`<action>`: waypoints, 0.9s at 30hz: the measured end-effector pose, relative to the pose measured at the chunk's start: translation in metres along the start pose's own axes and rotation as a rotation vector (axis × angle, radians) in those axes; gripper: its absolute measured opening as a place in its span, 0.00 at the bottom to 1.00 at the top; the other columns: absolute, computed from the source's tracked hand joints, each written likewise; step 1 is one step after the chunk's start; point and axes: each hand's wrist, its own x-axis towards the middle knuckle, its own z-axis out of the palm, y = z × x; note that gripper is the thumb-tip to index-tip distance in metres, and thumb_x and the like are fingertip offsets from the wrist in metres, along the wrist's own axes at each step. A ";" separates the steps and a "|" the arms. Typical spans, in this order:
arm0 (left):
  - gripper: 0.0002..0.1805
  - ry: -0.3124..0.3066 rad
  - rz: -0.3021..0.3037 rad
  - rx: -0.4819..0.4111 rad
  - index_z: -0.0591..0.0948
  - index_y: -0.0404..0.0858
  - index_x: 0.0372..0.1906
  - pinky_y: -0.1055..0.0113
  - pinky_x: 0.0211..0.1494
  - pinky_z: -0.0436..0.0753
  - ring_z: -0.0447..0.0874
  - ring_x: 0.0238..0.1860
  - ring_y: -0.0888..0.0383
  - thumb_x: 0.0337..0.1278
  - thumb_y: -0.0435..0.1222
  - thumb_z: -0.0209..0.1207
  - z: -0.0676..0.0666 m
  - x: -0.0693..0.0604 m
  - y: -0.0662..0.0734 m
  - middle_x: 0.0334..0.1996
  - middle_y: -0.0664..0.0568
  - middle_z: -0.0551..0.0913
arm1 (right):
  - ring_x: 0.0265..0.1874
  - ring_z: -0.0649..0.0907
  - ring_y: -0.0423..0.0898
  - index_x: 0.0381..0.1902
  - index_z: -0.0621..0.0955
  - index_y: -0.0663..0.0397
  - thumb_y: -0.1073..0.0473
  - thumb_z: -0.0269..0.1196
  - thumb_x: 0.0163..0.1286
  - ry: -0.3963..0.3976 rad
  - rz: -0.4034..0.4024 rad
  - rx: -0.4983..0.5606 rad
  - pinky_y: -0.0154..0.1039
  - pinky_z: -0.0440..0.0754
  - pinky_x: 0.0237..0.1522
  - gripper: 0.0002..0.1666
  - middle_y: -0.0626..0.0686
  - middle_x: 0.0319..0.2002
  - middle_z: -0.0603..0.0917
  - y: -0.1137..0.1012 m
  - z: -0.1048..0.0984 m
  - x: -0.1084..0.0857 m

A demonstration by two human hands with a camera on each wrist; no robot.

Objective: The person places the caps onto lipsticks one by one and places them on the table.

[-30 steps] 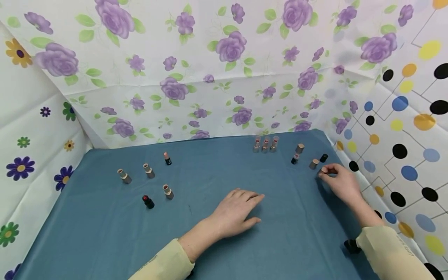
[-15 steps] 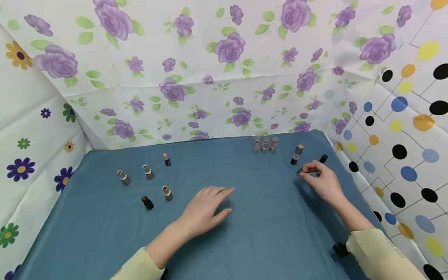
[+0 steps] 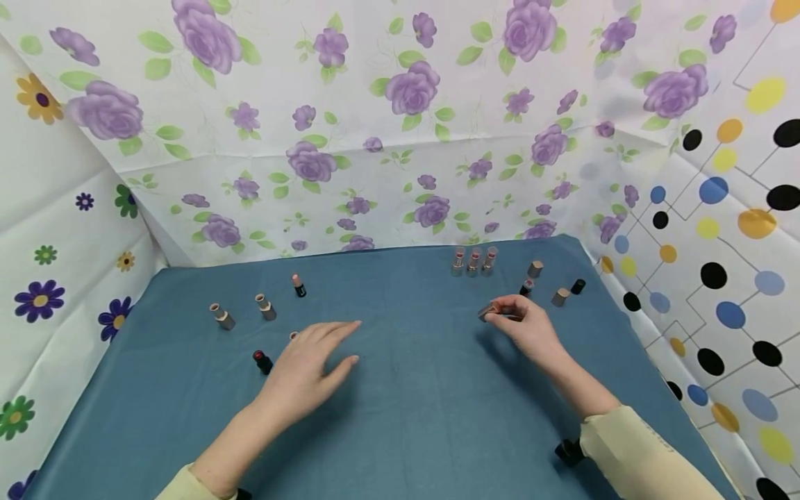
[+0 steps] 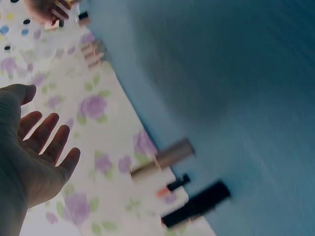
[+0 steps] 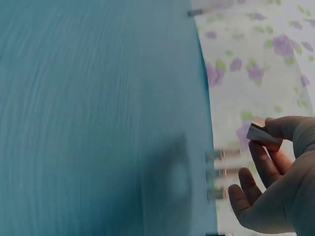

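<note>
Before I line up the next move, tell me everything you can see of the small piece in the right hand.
The small piece is short and blocky, with flat faces and crisp edges. It looks grey-brown and smooth, perhaps metal or shiny plastic; a thin dark line runs near one paler end. The right hand pinches it between thumb and fingertip, aslant and seemingly clear of the blue cloth. Whether it is hollow cannot be told.
</note>
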 end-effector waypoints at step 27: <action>0.35 0.166 -0.719 -0.273 0.63 0.23 0.73 0.36 0.60 0.72 0.69 0.63 0.30 0.76 0.44 0.56 -0.063 -0.071 -0.159 0.65 0.25 0.69 | 0.60 0.76 0.50 0.66 0.72 0.54 0.55 0.60 0.79 -0.036 0.468 0.911 0.45 0.74 0.65 0.22 0.46 0.45 0.83 -0.032 0.062 0.009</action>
